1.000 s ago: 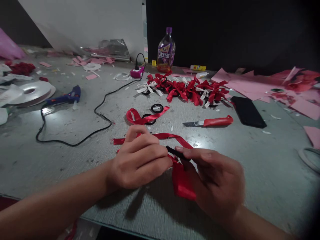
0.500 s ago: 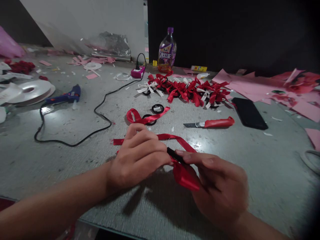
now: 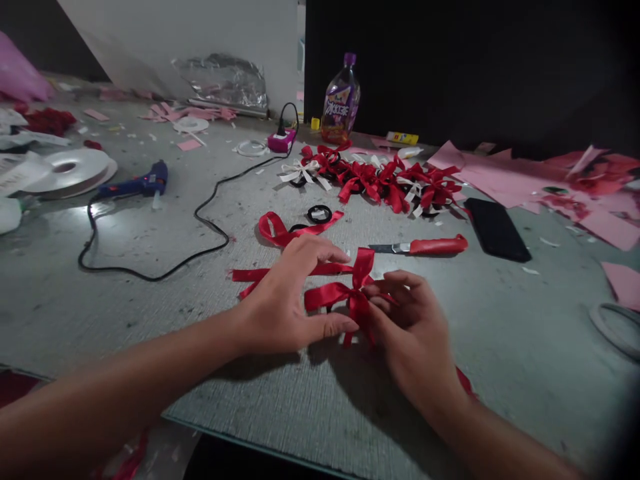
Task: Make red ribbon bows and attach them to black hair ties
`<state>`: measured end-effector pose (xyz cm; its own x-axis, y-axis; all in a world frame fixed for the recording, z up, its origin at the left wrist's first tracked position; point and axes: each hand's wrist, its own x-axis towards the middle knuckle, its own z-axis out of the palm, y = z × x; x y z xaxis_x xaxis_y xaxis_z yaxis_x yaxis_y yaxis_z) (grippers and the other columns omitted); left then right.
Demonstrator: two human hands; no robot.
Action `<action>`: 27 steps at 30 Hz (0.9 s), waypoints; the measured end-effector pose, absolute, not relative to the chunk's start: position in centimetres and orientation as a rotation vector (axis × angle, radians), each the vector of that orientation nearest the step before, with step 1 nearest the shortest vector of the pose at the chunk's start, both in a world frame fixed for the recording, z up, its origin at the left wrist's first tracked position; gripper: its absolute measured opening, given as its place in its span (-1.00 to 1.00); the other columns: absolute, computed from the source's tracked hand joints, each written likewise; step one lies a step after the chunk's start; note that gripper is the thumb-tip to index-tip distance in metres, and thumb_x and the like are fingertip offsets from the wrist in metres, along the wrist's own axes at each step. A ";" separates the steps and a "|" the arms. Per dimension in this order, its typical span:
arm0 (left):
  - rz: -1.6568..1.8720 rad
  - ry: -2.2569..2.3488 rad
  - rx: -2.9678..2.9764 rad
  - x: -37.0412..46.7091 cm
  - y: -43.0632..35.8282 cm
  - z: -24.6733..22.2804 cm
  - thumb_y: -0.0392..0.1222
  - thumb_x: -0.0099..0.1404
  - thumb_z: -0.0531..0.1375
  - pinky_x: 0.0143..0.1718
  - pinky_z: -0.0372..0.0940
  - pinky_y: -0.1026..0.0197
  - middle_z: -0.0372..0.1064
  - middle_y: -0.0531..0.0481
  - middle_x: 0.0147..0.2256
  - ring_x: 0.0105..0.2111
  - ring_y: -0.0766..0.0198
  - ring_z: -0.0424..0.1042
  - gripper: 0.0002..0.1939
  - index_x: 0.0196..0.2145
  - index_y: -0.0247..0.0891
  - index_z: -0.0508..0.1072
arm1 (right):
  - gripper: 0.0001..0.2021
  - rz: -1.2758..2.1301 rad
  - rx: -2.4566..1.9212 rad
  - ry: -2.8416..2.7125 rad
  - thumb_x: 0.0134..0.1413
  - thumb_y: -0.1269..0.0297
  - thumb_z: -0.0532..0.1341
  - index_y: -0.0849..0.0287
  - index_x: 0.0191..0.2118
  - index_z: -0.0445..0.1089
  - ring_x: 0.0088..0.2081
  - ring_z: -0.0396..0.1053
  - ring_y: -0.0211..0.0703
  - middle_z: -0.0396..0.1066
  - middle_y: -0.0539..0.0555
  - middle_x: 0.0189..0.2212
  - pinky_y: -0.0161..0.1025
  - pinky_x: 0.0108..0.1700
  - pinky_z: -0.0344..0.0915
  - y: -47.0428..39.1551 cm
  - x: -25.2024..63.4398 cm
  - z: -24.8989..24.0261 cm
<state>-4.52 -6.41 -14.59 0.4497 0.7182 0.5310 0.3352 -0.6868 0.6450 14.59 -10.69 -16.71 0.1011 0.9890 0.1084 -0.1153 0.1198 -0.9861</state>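
Note:
A red ribbon bow with several loops stands upright just above the table. My right hand pinches its right side near the knot, between thumb and fingers. My left hand curves around the bow's left side, thumb and fingers apart; its thumb tip is by the lower loop, and I cannot tell whether it touches. A bit of black band shows behind the bow, mostly hidden. Flat red ribbon lies under and behind my left hand. Beyond it are another red ribbon strip and a black hair tie.
A red-handled utility knife lies behind my right hand, near a black phone. A pile of red and white bows lies farther back, before a bottle. A blue glue gun and a ribbon spool are left.
My left hand has let go and spread its fingers. The bow, earlier mostly hidden with the black band gripped, now faces up with loops fanned out in my right hand. The view shifted slightly.

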 end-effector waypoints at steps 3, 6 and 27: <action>1.048 0.932 2.129 -4.5 -6.5 -14.8 -0.03 0.13 0.37 0.00 0.35 -0.01 0.29 -0.22 0.04 0.01 0.05 0.35 -0.32 0.12 -0.24 0.23 | -0.64 1.243 -1.096 -0.943 -0.03 0.35 0.41 0.03 -0.13 0.30 -0.35 0.49 -0.37 0.49 -0.07 -0.29 -0.45 -0.29 0.45 -10.1 14.9 -16.9; 0.925 0.957 1.806 -4.2 -6.4 -14.8 -0.09 0.15 0.35 -0.16 0.43 0.08 0.35 -0.24 0.03 -0.06 0.07 0.45 -0.36 0.13 -0.24 0.24 | -0.60 1.264 -1.108 -0.880 -0.05 0.33 0.42 0.04 -0.10 0.28 -0.32 0.49 -0.32 0.48 -0.04 -0.26 -0.41 -0.29 0.46 -9.9 15.1 -17.1; 0.934 0.949 1.654 -3.3 -6.2 -15.0 -0.26 0.20 0.30 -0.30 0.42 0.18 0.49 -0.04 -0.35 -0.35 0.27 0.49 -0.93 -0.36 -0.30 0.48 | -0.79 0.492 -1.100 -1.476 0.08 0.44 0.28 0.08 -0.16 0.35 -0.24 0.33 -0.18 0.30 0.02 -0.25 -0.15 -0.18 0.32 -10.1 15.8 -16.2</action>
<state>-3.34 -6.20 -15.05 0.4006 0.9052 0.1421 0.1561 -0.2202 0.9629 15.80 -10.08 -16.25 0.1146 0.8379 0.5336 0.3505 0.4685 -0.8110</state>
